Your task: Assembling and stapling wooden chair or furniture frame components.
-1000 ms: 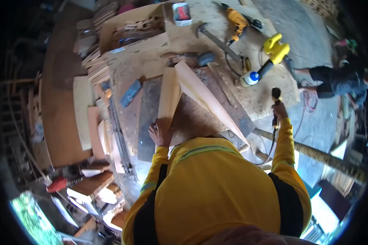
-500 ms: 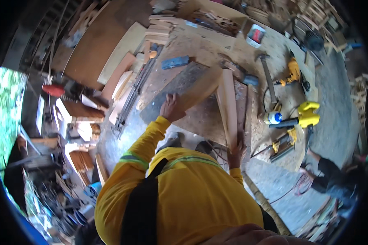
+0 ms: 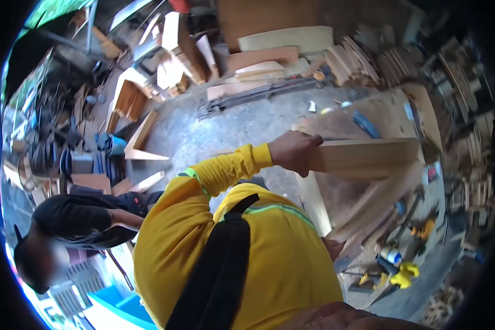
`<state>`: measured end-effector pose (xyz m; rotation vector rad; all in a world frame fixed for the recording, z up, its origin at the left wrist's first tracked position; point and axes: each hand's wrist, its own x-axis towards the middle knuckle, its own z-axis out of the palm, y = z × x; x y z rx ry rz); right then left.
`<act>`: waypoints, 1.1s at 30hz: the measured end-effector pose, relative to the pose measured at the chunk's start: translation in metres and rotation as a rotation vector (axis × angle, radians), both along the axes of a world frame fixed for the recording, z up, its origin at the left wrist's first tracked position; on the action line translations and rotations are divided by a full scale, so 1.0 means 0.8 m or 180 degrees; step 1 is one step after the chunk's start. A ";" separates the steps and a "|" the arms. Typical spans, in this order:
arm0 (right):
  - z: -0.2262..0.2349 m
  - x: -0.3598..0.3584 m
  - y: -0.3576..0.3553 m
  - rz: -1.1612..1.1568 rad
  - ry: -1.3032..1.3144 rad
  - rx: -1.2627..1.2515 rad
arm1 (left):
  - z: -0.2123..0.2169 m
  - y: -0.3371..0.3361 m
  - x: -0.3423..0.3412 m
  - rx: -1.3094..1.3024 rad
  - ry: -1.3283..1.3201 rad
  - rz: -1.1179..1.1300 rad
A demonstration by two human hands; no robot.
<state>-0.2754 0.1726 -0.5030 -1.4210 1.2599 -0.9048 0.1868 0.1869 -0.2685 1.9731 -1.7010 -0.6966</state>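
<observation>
My left hand (image 3: pixel 297 152) is closed around the near end of a flat wooden board (image 3: pixel 368 158), held up over the workbench. At its far end this board meets a second board (image 3: pixel 375 206), and the two make a V shape. Low beside my body, my right hand (image 3: pixel 334 248) is at the near end of the second board, its fingers partly hidden and apparently gripping it. A pale strip of wood (image 3: pixel 314 204) slants below my left hand. Both boards are slightly blurred.
A blue tool (image 3: pixel 366 124) lies on the bench behind the boards. To the right are a yellow drill (image 3: pixel 423 228), a white-and-blue bottle (image 3: pixel 391 256) and a yellow blower (image 3: pixel 406 274). Another person (image 3: pixel 74 220) bends at the left. Metal bars (image 3: pixel 264 94) lie on the floor.
My view and body have turned left. My left hand has swung its board outward, and the V has turned with it. The other person now appears at the left.
</observation>
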 end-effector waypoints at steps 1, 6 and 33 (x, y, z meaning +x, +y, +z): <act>0.014 0.033 -0.006 0.0109 0.0269 0.0062 | 0.004 0.027 0.037 -0.0240 0.0101 0.0044; 0.072 0.213 -0.047 0.0347 0.1009 -0.1168 | -0.026 0.166 0.210 -0.1508 0.0103 0.0660; 0.125 1.137 0.121 0.5205 0.0713 -0.2718 | -0.145 0.616 0.632 -0.3685 0.1692 0.5466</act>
